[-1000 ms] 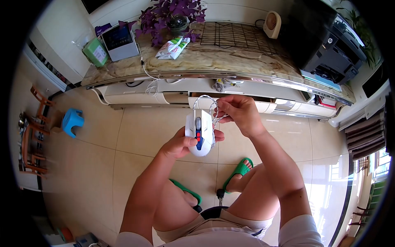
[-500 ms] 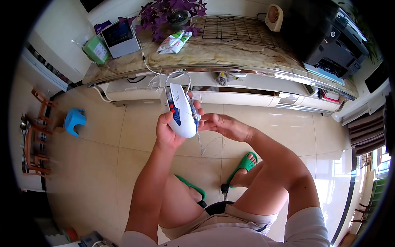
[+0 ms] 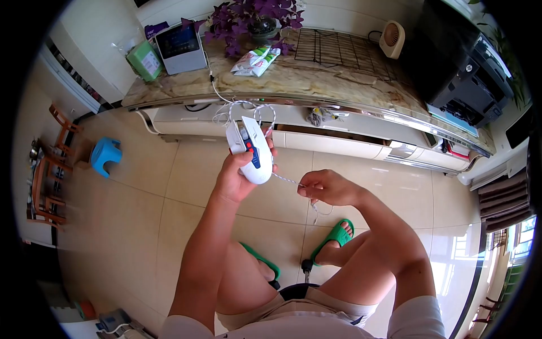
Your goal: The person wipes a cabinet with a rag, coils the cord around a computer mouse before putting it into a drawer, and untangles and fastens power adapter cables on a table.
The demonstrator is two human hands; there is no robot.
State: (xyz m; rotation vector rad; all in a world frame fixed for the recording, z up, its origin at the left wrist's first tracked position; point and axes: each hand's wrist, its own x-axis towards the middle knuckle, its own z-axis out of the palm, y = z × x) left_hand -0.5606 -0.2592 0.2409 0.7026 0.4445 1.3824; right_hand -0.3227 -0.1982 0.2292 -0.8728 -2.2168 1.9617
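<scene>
A white computer mouse [image 3: 258, 164] with a blue panel and red buttons is held in my left hand [image 3: 236, 175], thumb on its side. Loops of its white braided cable [image 3: 285, 179] rise above the mouse. From the mouse's lower right side the cable runs to my right hand [image 3: 330, 187], whose fingers pinch it. A loose end of the cable dangles below my right hand, over the floor.
Ahead is a marble-topped cabinet [image 3: 305, 79] with a tablet [image 3: 180, 49], a purple plant, white-green packets [image 3: 257, 61], a wire rack, a small fan [image 3: 392, 39] and a printer [image 3: 474, 85]. A drawer is partly open. A blue stool [image 3: 106, 155] stands at left.
My right hand has moved from beside the mouse down and to the right, drawing out a length of cable. My left hand has shifted left and up with the mouse, which is now tilted.
</scene>
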